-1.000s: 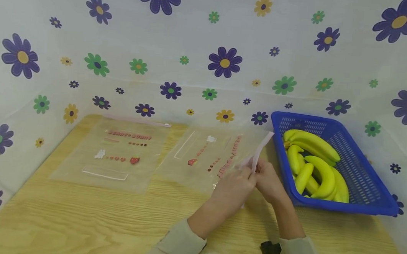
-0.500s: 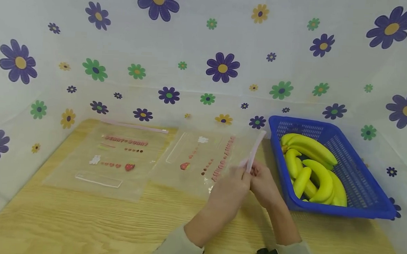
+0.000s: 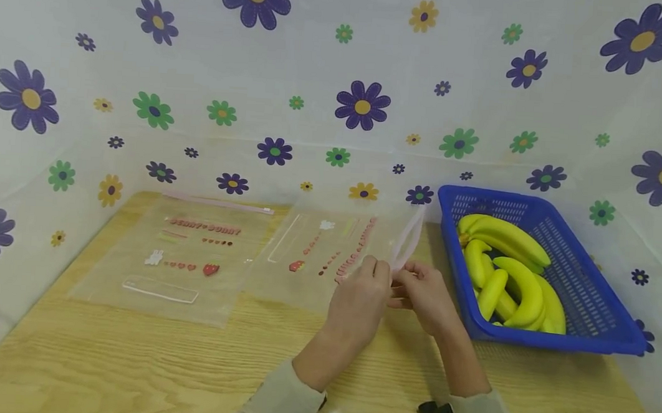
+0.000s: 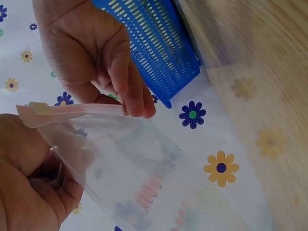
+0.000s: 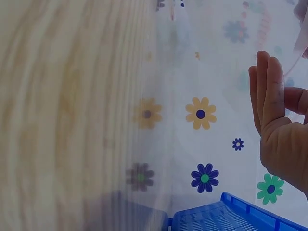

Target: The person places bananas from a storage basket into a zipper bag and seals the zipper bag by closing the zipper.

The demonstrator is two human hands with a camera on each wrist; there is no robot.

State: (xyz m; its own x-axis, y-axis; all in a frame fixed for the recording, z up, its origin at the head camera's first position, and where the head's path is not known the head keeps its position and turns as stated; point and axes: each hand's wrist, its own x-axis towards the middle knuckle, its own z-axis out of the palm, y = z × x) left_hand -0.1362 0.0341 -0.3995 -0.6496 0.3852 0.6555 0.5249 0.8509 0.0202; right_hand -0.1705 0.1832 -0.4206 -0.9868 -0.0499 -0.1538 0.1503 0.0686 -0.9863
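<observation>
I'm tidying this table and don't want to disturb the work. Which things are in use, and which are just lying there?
In use:
- clear zip bag, its pink mouth pinched apart by the left hand and right hand

Lying about:
- second zip bag, flat on the table
- blue basket of bananas, untouched beside the hands

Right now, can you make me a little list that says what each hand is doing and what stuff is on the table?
left hand: pinches one side of the clear zip bag's pink mouth strip
right hand: fingers pinch the other side, mouth pulled apart
second zip bag: lies flat on the table, left of the held one
blue basket: right of the hands, holds yellow bananas
table: light wood
</observation>
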